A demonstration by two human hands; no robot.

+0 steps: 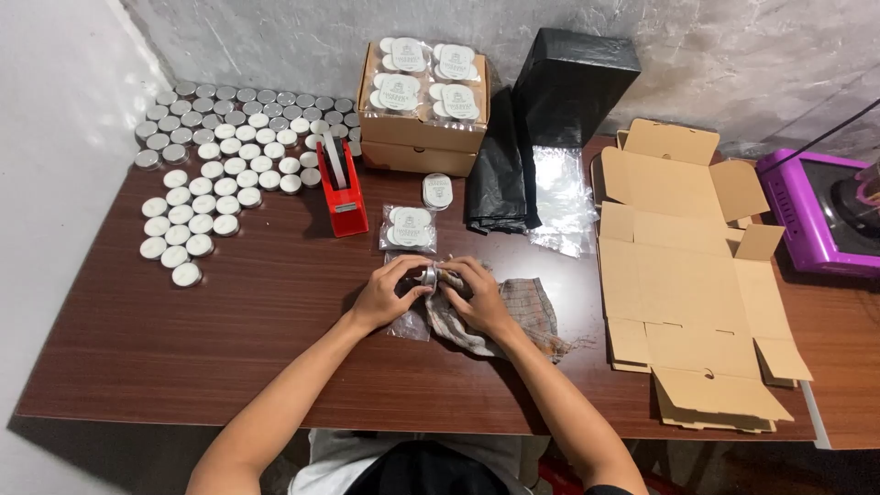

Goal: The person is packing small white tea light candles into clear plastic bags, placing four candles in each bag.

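While a small round tin point(428, 274) is held between both hands just above the middle of the brown tabletop point(229, 339), the work appears to be only partly done. The tin is gripped by the left hand point(390, 291), fingers closed around its side, and it is met from the other side by the right hand point(477, 295), whose fingers are pressed against it together with a checked cloth point(532, 312); the tin seems to be being wiped. Under the hands a clear plastic bag point(408, 323) is lying flat on the tabletop.

As for what looks finished, a sealed clear packet of tins point(409, 227) is lying just beyond the hands, with a small stack of labelled tins point(437, 191) near it, and more such packets are stacked in an open cardboard box point(422, 137) at the back. A red tape dispenser point(341, 197) is standing beside them.

What is left seems considerable: many loose tins point(220, 156) are spread in rows over the far left corner, some with white tops and some bare metal. Flat, unfolded cardboard boxes point(683, 275) are piled to the right, not yet assembled. A black bag point(500, 174) and a roll of clear bags point(559, 197) are lying between the boxes, and a purple device point(816, 215) sits at the right edge.
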